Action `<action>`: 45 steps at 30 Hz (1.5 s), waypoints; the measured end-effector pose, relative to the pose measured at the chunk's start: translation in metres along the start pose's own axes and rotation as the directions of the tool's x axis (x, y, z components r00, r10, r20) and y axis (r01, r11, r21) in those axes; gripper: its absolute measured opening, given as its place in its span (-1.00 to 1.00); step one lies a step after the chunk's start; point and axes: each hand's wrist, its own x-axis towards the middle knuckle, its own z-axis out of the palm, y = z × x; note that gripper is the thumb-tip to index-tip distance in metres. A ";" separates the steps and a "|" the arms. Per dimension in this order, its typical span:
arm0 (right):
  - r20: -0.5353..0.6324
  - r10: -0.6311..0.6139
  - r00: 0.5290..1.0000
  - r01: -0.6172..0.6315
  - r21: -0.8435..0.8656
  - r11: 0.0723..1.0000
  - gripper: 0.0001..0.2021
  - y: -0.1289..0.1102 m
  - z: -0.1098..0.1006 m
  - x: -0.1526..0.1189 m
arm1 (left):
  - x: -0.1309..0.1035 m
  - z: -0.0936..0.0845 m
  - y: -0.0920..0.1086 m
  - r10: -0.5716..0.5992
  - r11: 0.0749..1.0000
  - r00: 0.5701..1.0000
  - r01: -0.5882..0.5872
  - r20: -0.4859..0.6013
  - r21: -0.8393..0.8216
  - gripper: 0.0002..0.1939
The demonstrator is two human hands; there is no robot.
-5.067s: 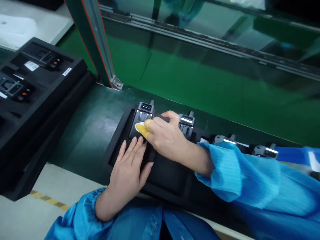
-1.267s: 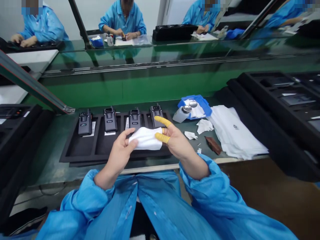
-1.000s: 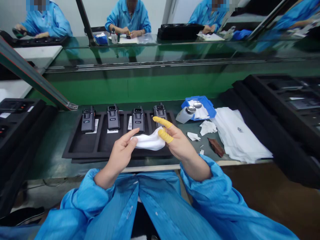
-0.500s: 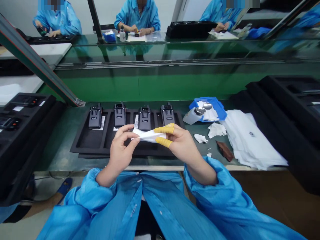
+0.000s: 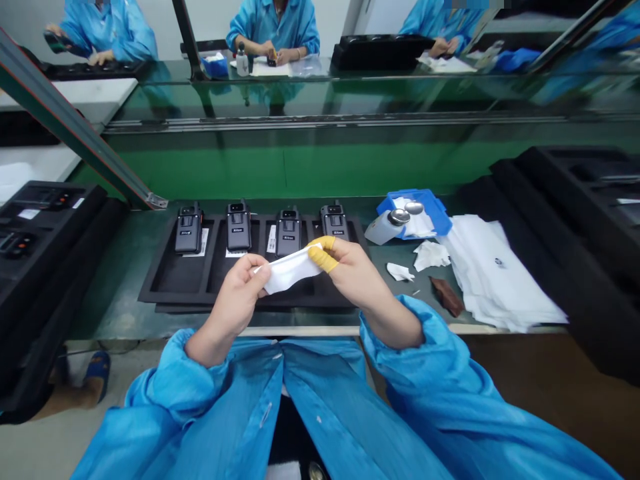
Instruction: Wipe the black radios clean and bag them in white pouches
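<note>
A folded white wipe (image 5: 291,272) is stretched between my two hands above the black foam tray (image 5: 180,283). My left hand (image 5: 237,288) pinches its left end between thumb and fingers. At the other end, my right hand (image 5: 356,270) grips the upper right corner, with yellow finger cots on the thumb and forefinger. Behind the wipe, several black handheld radios (image 5: 239,227) marked "Riton" lie in a row along the tray's far side. White labels with barcodes (image 5: 203,243) show beside some of them.
Right of the tray are a pump bottle (image 5: 386,227), a blue box (image 5: 433,207) of white wipes, crumpled white scraps (image 5: 431,256), a brown scrap (image 5: 447,297) and stacked white bags (image 5: 505,280). Black foam trays stand on both sides. Co-workers sit across the bench.
Both hands have turned the wipe from a twisted, roughly level strip to a flatter fold, its right end raised. My right thumb and forefinger have closed together on it.
</note>
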 end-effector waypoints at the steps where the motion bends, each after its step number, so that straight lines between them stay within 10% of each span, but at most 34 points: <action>1: -0.001 -0.001 1.000 0.001 -0.008 1.000 -0.58 -0.002 0.001 0.000 | -0.001 -0.001 0.001 -0.008 1.000 1.000 0.008 0.000 -0.006 -0.51; 13: 0.132 -0.060 0.989 0.086 -0.202 0.976 -0.67 -0.015 -0.003 0.008 | 0.009 0.001 0.018 -0.189 0.957 0.916 0.091 0.355 0.275 -0.57; 18: 0.120 -0.180 0.976 0.211 -0.342 0.916 -0.82 -0.018 -0.014 0.008 | 0.012 0.010 0.006 -0.242 0.924 0.924 0.127 0.295 0.361 -0.73; 21: 0.157 -0.415 0.896 0.430 -0.531 0.730 -0.86 -0.013 -0.016 -0.002 | 0.011 0.017 0.002 -0.385 0.918 0.900 0.352 0.205 0.182 -0.81; 26: 0.271 -0.729 0.628 0.621 -0.740 0.260 -0.82 0.008 -0.008 -0.026 | 0.011 0.028 0.005 -0.491 0.845 0.861 0.507 0.133 -0.169 -0.76; 30: 0.282 -0.790 0.544 0.628 -0.761 0.161 -0.84 0.024 -0.003 -0.036 | 0.011 0.032 0.003 -0.464 0.841 0.871 0.490 0.158 -0.229 -0.73; 45: 0.260 -0.687 0.679 0.558 -0.791 0.252 -0.77 0.042 -0.037 -0.044 | 0.018 0.058 -0.006 -0.376 0.922 0.913 0.386 0.157 -0.034 -0.72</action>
